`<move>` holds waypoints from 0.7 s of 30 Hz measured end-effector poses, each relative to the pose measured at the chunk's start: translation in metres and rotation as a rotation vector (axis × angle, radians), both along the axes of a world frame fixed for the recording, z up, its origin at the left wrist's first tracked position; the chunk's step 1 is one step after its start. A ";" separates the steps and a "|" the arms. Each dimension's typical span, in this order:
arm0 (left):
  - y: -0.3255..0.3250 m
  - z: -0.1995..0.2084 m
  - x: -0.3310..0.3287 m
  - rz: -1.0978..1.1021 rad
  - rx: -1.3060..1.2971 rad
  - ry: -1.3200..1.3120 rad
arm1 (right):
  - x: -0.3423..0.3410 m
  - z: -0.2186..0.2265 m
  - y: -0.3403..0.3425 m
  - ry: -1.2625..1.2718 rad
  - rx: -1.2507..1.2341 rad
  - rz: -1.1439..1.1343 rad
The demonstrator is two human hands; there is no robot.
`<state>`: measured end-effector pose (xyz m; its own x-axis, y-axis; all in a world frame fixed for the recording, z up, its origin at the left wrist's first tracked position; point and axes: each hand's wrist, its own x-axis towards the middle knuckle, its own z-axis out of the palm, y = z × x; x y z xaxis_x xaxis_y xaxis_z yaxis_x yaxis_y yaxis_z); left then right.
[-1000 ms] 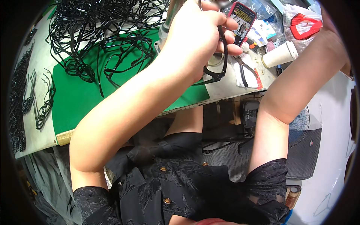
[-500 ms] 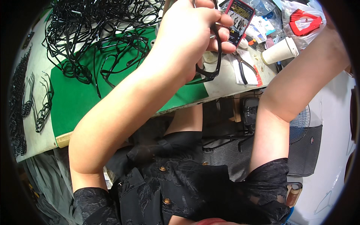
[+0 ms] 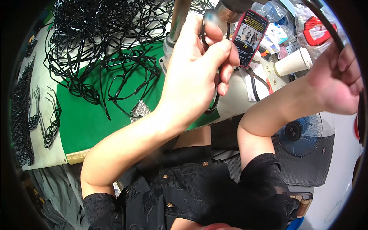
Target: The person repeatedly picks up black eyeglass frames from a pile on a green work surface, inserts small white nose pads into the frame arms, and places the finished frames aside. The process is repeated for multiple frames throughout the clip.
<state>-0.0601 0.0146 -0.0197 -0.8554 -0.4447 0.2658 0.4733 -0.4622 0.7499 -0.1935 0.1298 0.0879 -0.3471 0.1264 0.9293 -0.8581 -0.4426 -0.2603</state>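
My left hand (image 3: 205, 61) is closed round a black eyeglass frame (image 3: 210, 111), held upright beneath a dark metal cylinder (image 3: 229, 11) of a bench machine. A blurred bright spot covers the upper part of the frame there. Beside my wrist stands the machine's steel column (image 3: 179, 19). At the far right edge my right hand (image 3: 339, 86) has its fingers curled round a black curved lever (image 3: 326, 23). A heap of black eyeglass frames (image 3: 99, 34) lies at the upper left, and several looser ones spread onto the green mat (image 3: 92, 130).
Behind my left hand a phone (image 3: 250, 38) in a red case leans, lit. Pliers (image 3: 253, 86), a white paper cup (image 3: 293, 63) and plastic bags (image 3: 316, 30) lie to its right. Silvery bits (image 3: 141, 109) sit on the mat. A blue fan (image 3: 301, 134) stands below the table.
My right hand has come into view at the right edge, gripping the lever. My left hand, still with the eyeglass frame, now stands under the metal cylinder. The whole view has shifted.
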 end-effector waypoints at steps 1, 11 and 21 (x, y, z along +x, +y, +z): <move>0.000 -0.001 0.000 0.002 -0.006 -0.016 | -0.001 -0.008 0.000 -0.029 0.000 -0.137; -0.013 0.023 0.010 0.002 0.035 -0.187 | -0.032 0.031 0.033 -0.068 0.209 0.717; 0.000 0.003 0.080 0.226 -0.728 -0.015 | 0.073 -0.059 -0.010 -0.214 0.831 0.508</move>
<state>0.0200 0.0149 -0.0171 -0.7698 -0.3266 0.5484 0.4854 0.2584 0.8353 -0.1201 0.1198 0.0292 -0.3503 -0.7454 0.5672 -0.5164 -0.3515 -0.7809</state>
